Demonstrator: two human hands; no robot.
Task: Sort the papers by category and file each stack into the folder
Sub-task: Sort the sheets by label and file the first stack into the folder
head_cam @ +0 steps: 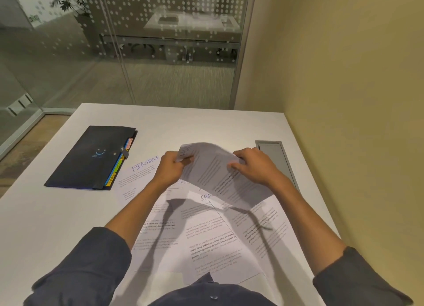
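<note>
Both hands up over the spread papers [202, 232], pinching one lifted sheet [220, 175]: left hand [171, 169] at its far-left corner, right hand [254, 166] on the right edge. Sheet's long axis running far-left to near-right. Folder [91, 157] flat and closed, well off to the left, nearer the left hand.

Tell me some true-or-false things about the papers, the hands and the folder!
1. Both hands hold one sheet up off the table: the left hand and the right hand. True.
2. The dark folder lies wide open. False: it is closed, with coloured tabs sticking out.
3. A paper marked FINANCE lies beside the folder. True.
4. The folder sits on the person's right. False: it is on the left.
</note>
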